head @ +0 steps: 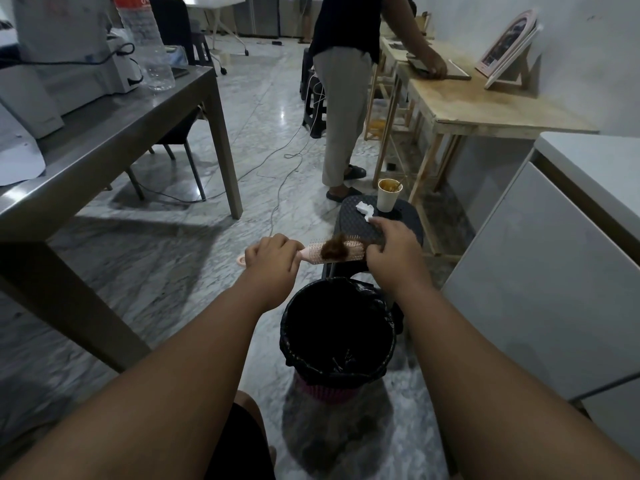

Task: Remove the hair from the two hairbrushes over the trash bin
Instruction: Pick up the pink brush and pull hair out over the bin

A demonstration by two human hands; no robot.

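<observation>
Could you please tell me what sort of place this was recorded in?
Probably an informal workroom or back office: a metal table carrying equipment, a bare plywood workbench where another person stands working, and cables trailing across the marble floor.

One view only: head-worn wide-angle camera, facing forward and down, close above the trash bin, floor stretching beyond.

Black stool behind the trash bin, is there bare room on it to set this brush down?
Yes: on the stool the near-left seat is bare, between the crumpled tissue and the pink hairbrush. The paper cup crowds its far end. The steel table is also bare mid-top.
</observation>
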